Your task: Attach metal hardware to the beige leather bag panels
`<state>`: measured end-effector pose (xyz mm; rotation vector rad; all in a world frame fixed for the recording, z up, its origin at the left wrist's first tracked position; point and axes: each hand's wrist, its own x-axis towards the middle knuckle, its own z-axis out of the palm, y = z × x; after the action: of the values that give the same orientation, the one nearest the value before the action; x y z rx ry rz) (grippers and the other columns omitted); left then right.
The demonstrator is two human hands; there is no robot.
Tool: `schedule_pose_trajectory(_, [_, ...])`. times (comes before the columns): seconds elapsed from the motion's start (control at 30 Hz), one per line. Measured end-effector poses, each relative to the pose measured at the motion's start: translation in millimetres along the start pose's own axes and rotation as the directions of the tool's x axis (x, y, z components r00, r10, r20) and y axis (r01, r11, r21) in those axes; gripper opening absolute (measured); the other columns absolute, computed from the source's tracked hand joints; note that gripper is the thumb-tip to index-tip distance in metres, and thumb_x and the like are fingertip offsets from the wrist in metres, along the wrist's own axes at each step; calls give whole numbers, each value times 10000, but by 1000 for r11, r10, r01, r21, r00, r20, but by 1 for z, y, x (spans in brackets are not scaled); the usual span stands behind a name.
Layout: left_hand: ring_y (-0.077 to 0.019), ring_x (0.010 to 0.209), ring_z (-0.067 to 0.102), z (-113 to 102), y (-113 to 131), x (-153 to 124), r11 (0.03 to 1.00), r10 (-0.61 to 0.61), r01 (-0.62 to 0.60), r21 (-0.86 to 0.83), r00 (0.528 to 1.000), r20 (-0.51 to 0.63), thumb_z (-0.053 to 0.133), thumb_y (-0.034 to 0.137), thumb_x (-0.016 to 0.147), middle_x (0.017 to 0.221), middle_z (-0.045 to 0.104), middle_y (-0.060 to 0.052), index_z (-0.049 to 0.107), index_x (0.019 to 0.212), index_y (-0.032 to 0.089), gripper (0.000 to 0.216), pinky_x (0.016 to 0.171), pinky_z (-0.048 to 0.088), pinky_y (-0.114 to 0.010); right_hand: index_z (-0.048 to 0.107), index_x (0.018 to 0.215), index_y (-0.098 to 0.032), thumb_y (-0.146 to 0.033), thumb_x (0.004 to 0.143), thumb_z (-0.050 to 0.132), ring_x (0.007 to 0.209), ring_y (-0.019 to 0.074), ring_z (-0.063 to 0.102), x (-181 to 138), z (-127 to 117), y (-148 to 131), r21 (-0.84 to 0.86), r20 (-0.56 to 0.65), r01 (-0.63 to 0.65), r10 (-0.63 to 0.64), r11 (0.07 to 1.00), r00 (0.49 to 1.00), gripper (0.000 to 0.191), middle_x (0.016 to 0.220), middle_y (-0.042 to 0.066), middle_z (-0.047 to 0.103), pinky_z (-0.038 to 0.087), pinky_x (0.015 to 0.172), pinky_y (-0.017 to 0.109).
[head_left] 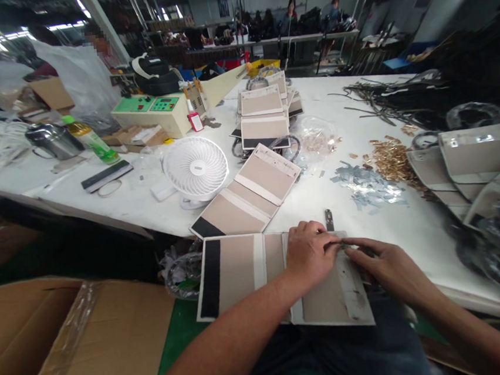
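Observation:
A flat beige panel (240, 271) with a black strip and white bands lies at the table's near edge, over my lap. My left hand (309, 252) rests on its right part with the fingers curled, pinching a small thin piece at the panel's top edge. My right hand (386, 269) meets it from the right, fingers closed on the same small piece, which is too small to name. A small dark metal tab (328, 220) lies just beyond my left hand.
Another beige panel (250, 190) lies beyond, beside a white desk fan (195, 169). Stacked panels (265, 115), gold fittings (391, 159), silver bits (367, 185) and grey bag parts (481, 153) cover the white table (136, 198). A cardboard box (48, 342) stands at lower left. People work behind.

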<state>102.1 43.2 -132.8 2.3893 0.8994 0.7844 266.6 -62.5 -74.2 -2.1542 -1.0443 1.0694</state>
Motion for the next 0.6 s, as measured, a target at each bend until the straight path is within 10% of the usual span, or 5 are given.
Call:
schedule_pose_trajectory(0.27, [-238,1094,619,0,1,2,997,36,-39,60,998,54,801,364,977,1094,731,-19,849,1019,347,66,900,459,-443,722,1303,-146,-700,880,639,548,207,581,7,0,5,134,49,-36,30,990,998,702,571,-3,625,417,537,316])
schedule_pose_trajectory(0.6, [-228,1114,626,1,0,4,999,37,-38,34,999,27,811,372,974,1092,731,-18,845,1043,339,84,929,469,-429,637,763,-212,-535,870,707,486,139,516,26,0,4,288,126,-92,57,953,990,347,558,-23,583,386,498,263])
